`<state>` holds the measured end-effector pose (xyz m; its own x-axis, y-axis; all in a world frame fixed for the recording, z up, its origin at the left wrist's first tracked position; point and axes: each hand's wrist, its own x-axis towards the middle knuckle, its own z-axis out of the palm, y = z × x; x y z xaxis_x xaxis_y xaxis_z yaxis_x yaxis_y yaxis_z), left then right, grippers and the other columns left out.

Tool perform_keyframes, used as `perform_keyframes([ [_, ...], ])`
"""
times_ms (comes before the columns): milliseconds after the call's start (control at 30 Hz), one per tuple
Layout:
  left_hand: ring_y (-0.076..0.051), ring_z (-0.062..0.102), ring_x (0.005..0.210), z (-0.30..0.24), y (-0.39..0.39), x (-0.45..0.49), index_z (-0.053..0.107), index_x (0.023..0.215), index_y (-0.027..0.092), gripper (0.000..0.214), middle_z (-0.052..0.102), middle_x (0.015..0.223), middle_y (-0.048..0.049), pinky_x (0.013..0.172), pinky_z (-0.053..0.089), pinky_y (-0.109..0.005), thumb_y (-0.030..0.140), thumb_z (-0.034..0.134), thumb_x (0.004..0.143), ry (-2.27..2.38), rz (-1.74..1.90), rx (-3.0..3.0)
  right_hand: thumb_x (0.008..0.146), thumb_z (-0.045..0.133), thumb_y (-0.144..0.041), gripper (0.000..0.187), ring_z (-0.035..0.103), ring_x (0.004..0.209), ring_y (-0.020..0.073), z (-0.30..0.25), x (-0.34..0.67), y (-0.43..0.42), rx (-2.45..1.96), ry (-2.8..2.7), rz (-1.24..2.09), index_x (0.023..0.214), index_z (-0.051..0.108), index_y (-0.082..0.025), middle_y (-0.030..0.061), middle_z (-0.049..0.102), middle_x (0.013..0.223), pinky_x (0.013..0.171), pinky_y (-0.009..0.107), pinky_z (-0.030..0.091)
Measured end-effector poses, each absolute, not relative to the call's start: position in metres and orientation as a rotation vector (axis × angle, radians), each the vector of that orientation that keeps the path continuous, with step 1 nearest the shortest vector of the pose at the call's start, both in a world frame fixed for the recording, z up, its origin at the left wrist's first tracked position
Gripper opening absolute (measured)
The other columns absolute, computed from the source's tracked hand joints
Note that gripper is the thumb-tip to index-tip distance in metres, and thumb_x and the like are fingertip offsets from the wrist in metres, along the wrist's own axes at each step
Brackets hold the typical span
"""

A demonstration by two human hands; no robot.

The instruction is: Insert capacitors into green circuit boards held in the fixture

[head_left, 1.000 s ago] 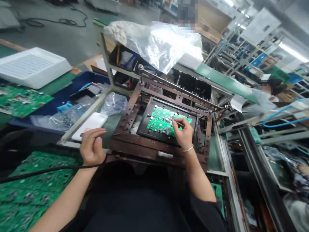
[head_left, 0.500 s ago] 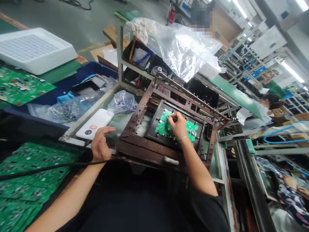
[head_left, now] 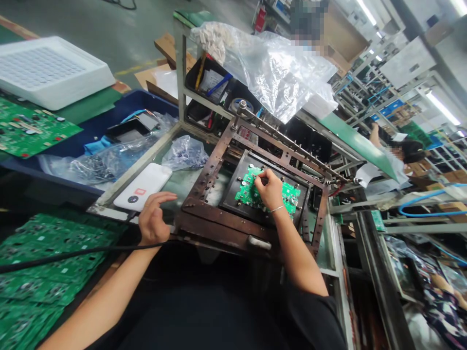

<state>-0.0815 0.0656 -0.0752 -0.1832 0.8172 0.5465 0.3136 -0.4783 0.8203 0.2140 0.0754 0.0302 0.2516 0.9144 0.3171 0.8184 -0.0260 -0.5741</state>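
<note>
The right hand (head_left: pixel 269 187) covers the middle of the green circuit board (head_left: pixel 248 193), so whatever its fingertips (head_left: pixel 257 181) press on is hidden; they are bunched together over the board's upper left part, and I cannot tell if they pinch a small part or a tool. The board lies in a black tray (head_left: pixel 233 197) set inside a brown metal frame (head_left: pixel 204 182), whose far edge runs under a clear plastic bag (head_left: pixel 277 73). The left hand (head_left: pixel 155 221) rests at the frame's near left corner, fingers loosely spread and holding nothing, just beside a white phone-like device (head_left: pixel 144 185). A black cable (head_left: pixel 73 253) passes under the wrist and is cut off at the left edge. Stacked green boards (head_left: pixel 36 272) at lower left are cut off too. A blue bin (head_left: pixel 109 126) holds crumpled bags whose contents are hard to make out.

Compared with half a second ago, both hands sit almost where they were; the view has shifted slightly, and a co-worker's arm (head_left: pixel 374 136) at the right now shows raised
</note>
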Motion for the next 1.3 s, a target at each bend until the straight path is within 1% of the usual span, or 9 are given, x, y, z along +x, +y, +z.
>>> perform_keyframes([
  [100, -0.028, 0.063, 0.093, -0.076, 0.067, -0.081, 0.065, 0.085, 0.014, 0.045, 0.068, 0.089, -0.0146, 0.084, 0.051, -0.046, 0.040, 0.029, 0.093, 1.201, 1.793, 1.732, 0.078, 0.051, -0.031, 0.012, 0.054, 0.062, 0.0142, 0.029, 0.213, 0.076, -1.845, -1.578, 0.168, 0.070, 0.051, -0.022, -0.0024, 0.056, 0.066, 0.065, 0.026, 0.042],
  [233, -0.027, 0.063, 0.091, -0.074, 0.068, -0.082, 0.065, 0.085, 0.013, 0.044, 0.068, 0.089, -0.0146, 0.083, 0.051, -0.046, 0.037, 0.030, 0.094, 1.162, 1.803, 1.759, 0.078, 0.053, -0.032, 0.013, 0.055, 0.063, 0.0142, 0.031, 0.212, 0.077, -1.837, -1.552, 0.181, 0.070, 0.052, -0.022, -0.0024, 0.057, 0.066, 0.066, 0.026, 0.043],
  [400, -0.027, 0.063, 0.092, -0.074, 0.066, -0.083, 0.064, 0.086, 0.013, 0.047, 0.068, 0.089, -0.0149, 0.084, 0.051, -0.046, 0.041, 0.028, 0.094, 1.207, 1.755, 1.756, 0.080, 0.055, -0.036, 0.015, 0.056, 0.066, 0.0146, 0.052, 0.221, 0.056, -1.740, -1.383, 0.094, 0.074, 0.055, -0.022, -0.0016, 0.061, 0.069, 0.068, 0.027, 0.045],
  [500, -0.027, 0.063, 0.093, -0.075, 0.065, -0.082, 0.064, 0.085, 0.014, 0.050, 0.068, 0.089, -0.0149, 0.085, 0.051, -0.046, 0.044, 0.026, 0.094, 1.245, 1.724, 1.750, 0.080, 0.058, -0.035, 0.014, 0.056, 0.066, 0.0143, 0.060, 0.223, 0.034, -1.724, -1.318, 0.043, 0.074, 0.056, -0.022, -0.0014, 0.060, 0.069, 0.067, 0.026, 0.045],
  [667, -0.027, 0.063, 0.093, -0.076, 0.065, -0.080, 0.064, 0.085, 0.013, 0.050, 0.067, 0.089, -0.0157, 0.085, 0.051, -0.046, 0.045, 0.026, 0.095, 1.239, 1.689, 1.784, 0.080, 0.058, -0.032, 0.012, 0.055, 0.063, 0.0134, 0.044, 0.204, 0.012, -1.773, -1.459, 0.184, 0.073, 0.058, -0.021, -0.0016, 0.061, 0.069, 0.065, 0.026, 0.044],
  [800, -0.026, 0.063, 0.091, -0.076, 0.066, -0.080, 0.065, 0.084, 0.013, 0.045, 0.067, 0.087, -0.0151, 0.083, 0.051, -0.045, 0.039, 0.030, 0.095, 1.193, 1.765, 1.771, 0.081, 0.056, -0.034, 0.014, 0.056, 0.063, 0.0140, 0.026, 0.191, 0.015, -1.815, -1.497, 0.253, 0.073, 0.056, -0.022, -0.0016, 0.061, 0.068, 0.063, 0.026, 0.044],
  [933, -0.026, 0.063, 0.091, -0.076, 0.066, -0.081, 0.066, 0.086, 0.012, 0.041, 0.067, 0.088, -0.0150, 0.083, 0.050, -0.044, 0.034, 0.032, 0.096, 1.151, 1.788, 1.771, 0.081, 0.056, -0.032, 0.013, 0.058, 0.065, 0.0144, 0.019, 0.188, 0.022, -1.822, -1.539, 0.257, 0.074, 0.056, -0.022, -0.0011, 0.063, 0.070, 0.066, 0.026, 0.045],
  [1167, -0.026, 0.063, 0.092, -0.076, 0.065, -0.082, 0.066, 0.086, 0.012, 0.041, 0.067, 0.089, -0.0149, 0.083, 0.050, -0.044, 0.034, 0.033, 0.096, 1.163, 1.753, 1.774, 0.083, 0.054, -0.031, 0.013, 0.057, 0.067, 0.0146, 0.015, 0.186, 0.027, -1.840, -1.595, 0.203, 0.073, 0.055, -0.021, -0.0001, 0.062, 0.072, 0.069, 0.027, 0.044],
  [1300, -0.025, 0.063, 0.089, -0.076, 0.066, -0.081, 0.067, 0.085, 0.012, 0.039, 0.067, 0.087, -0.0140, 0.081, 0.050, -0.043, 0.031, 0.034, 0.096, 1.109, 1.809, 1.781, 0.082, 0.055, -0.029, 0.012, 0.057, 0.068, 0.0144, 0.015, 0.186, 0.026, -1.823, -1.607, 0.234, 0.072, 0.055, -0.021, -0.0004, 0.061, 0.070, 0.069, 0.027, 0.044],
])
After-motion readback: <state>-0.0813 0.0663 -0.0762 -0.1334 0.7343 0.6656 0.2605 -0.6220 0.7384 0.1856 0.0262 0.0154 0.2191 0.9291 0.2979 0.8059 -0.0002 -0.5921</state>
